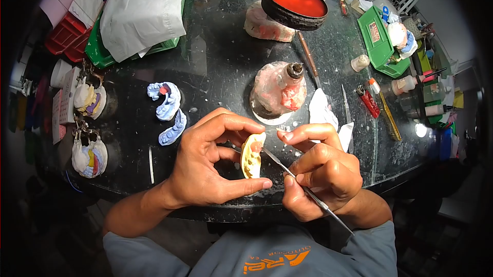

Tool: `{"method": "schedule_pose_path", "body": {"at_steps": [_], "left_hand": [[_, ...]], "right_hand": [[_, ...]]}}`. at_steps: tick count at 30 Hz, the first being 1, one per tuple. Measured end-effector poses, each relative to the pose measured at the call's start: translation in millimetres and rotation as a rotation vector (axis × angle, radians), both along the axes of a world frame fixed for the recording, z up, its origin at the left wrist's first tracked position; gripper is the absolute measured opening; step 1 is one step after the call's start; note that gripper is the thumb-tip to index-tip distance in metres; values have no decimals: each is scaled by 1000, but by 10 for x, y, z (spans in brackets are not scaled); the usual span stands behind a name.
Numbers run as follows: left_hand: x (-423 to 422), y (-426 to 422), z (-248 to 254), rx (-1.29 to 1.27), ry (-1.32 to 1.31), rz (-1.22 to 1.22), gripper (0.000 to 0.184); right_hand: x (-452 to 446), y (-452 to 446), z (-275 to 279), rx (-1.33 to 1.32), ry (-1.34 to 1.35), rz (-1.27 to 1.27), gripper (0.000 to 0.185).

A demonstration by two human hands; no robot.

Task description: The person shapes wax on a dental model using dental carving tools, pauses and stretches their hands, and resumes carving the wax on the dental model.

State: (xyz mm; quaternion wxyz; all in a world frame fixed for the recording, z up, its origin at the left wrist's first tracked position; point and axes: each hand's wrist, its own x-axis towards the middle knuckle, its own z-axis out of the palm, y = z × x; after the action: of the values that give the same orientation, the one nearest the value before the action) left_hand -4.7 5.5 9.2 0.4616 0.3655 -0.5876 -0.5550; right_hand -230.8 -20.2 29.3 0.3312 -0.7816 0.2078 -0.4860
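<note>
My left hand (pixel 205 161) grips a yellow dental cast (pixel 249 166) between thumb and fingers, near the table's front edge. A pinkish patch shows on the cast's upper part. Closed around a thin metal dental carving tool (pixel 313 196) is my right hand (pixel 328 172); the tool's tip meets or nearly meets the cast beside that patch. Beyond my hands stands a burner (pixel 280 89) crusted with pink and white wax, its metal neck pointing up. Blue dental pieces (pixel 167 102) lie left of my left hand.
A round black pan of red wax (pixel 295 5) sits at the back, with a wooden-handled knife (pixel 308 56) nearby. Articulated casts (pixel 90 156) stand at left. Green trays (pixel 377 38) flank the table. White cloth (pixel 322 107), a red lighter (pixel 368 103) and a yellow cutter (pixel 390 118) lie right.
</note>
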Motion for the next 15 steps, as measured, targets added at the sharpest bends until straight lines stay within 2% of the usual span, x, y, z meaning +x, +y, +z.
{"method": "schedule_pose_path", "body": {"at_steps": [5, 7, 10, 15], "left_hand": [[-5, 10, 46, 144, 73, -3, 72], [-3, 15, 109, 252, 110, -15, 73], [8, 11, 119, 307, 145, -40, 73], [-6, 14, 91, 221, 116, -11, 72]], "right_hand": [[-49, -37, 39, -31, 20, -169, 24], [-102, -139, 1, -120, -5, -205, 25], [-108, -239, -65, -109, -111, -278, 26], [-127, -282, -93, 37, -186, -261, 24]]}}
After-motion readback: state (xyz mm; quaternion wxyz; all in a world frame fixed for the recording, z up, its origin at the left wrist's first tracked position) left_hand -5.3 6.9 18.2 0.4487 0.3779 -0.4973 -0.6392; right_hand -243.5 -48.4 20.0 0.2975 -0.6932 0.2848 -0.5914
